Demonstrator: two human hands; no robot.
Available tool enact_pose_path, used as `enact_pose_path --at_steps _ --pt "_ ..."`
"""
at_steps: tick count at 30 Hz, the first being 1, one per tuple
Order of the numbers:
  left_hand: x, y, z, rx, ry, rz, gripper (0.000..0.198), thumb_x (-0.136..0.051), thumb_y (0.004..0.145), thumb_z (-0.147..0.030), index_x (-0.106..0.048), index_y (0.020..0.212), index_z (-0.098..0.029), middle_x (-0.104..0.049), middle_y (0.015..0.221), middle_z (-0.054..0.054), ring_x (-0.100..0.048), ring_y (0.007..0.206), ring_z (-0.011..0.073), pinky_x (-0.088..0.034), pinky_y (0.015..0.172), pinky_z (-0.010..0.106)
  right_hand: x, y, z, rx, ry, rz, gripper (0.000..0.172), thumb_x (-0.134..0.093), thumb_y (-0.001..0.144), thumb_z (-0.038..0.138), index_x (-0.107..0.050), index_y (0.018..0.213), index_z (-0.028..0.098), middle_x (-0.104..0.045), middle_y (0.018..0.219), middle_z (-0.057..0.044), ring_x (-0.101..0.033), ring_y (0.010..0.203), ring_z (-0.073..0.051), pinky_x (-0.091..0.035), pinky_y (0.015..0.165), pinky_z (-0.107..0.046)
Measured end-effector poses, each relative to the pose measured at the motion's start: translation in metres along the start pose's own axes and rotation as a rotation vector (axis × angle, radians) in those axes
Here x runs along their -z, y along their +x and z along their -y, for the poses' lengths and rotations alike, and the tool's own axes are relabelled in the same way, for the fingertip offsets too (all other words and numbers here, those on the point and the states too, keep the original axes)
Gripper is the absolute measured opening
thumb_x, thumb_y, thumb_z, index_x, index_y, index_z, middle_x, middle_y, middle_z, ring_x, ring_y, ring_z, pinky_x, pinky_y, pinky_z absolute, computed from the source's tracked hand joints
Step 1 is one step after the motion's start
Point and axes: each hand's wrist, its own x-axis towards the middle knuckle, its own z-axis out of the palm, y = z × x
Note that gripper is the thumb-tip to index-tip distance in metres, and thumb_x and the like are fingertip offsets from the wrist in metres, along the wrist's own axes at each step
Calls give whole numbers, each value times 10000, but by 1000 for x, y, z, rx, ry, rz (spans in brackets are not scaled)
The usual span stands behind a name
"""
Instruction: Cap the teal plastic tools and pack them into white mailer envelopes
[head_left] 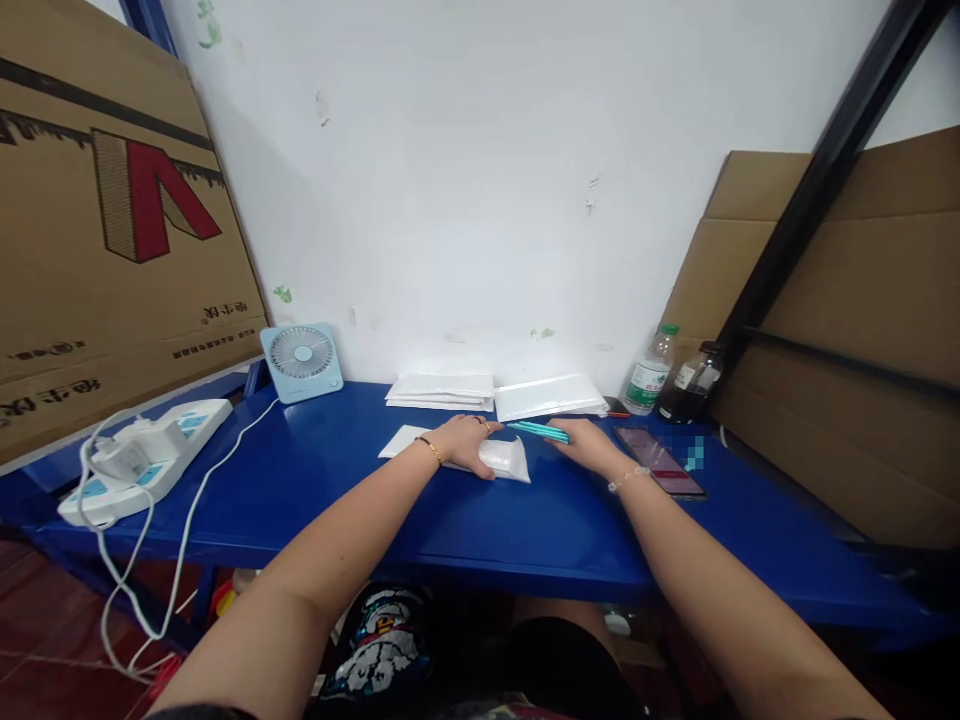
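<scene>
My left hand (466, 443) rests on a white plastic packet (512, 458) lying flat on the blue table. Thumb and fingers lie around it, and its left part shows beyond the wrist. In my right hand (584, 447) is a bundle of slim teal, pen-like sticks (538, 431), pointing left toward the packet. Their exact kind cannot be made out. Just behind the hands lie two stacks of flat white packets, a left stack (439, 390) and a right stack (551, 395), both near the wall.
A light-blue fan (302, 362) and a power strip (146, 455) with loose white cables stand at left. To the right are a phone (660, 462), a clear bottle (649, 375) and a dark bottle (691, 385). Cardboard (847, 370) leans beside a dark metal post.
</scene>
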Motion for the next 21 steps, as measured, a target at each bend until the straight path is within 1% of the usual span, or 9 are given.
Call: enact_pose_path --at_steps 1,3,6,9,12,16,18,21 --pt "-5 1 6 41 -23 -51 953 -671 548 -640 -423 1364 -215 -537 1274 126 -474 1190 334 -343 1008 401 0 -3 0 -7 -56 28 149 -498 860 262 -633 898 215 -690 864 -31 -617 788 -178 -372 644 -226" --pt "-14 2 14 104 -85 -116 865 -667 549 -641 -510 1278 -202 -538 1253 115 -454 1200 330 -368 989 375 1 -7 0 -17 -181 65 142 -511 844 219 -633 918 226 -687 900 -31 -619 833 -182 -358 642 -227" --pt "-20 -2 17 134 -173 -157 780 -677 554 -611 -543 1204 -200 -534 1243 96 -453 1193 309 -389 969 353 2 -6 5 -11 -360 90 162 -520 831 173 -628 937 231 -675 927 -47 -617 866 -197 -343 634 -242" --pt "-18 -7 13 155 -212 -161 685 -684 569 -562 -550 1145 -215 -571 1162 78 -519 1104 293 -428 896 343 2 0 13 12 -467 112 167 -499 849 149 -628 928 220 -666 907 -67 -612 846 -202 -338 645 -261" --pt "-14 -9 8 154 -230 -154 735 -695 567 -547 -501 1200 -229 -575 1163 72 -541 1069 293 -438 864 350 0 5 24 40 -506 121 159 -474 885 166 -625 921 202 -659 870 -82 -600 809 -199 -331 660 -277" --pt "-15 -8 6 142 -201 -164 884 -702 559 -554 -381 1330 -264 -517 1289 77 -469 1177 328 -391 942 408 -9 9 43 96 -527 69 172 -440 922 191 -608 962 186 -654 882 -92 -578 826 -207 -327 689 -297" --pt "-18 -7 6 150 -195 -168 913 -701 564 -546 -339 1360 -280 -517 1294 80 -446 1202 342 -371 959 437 -16 12 55 144 -531 52 180 -423 931 185 -597 979 178 -650 910 -102 -566 854 -214 -330 713 -305" --pt "-22 -4 7 150 -206 -173 929 -712 561 -528 -325 1370 -285 -529 1272 88 -421 1227 346 -353 978 454 -26 21 74 191 -491 84 180 -423 933 178 -579 1021 162 -644 925 -115 -565 863 -224 -345 734 -315"
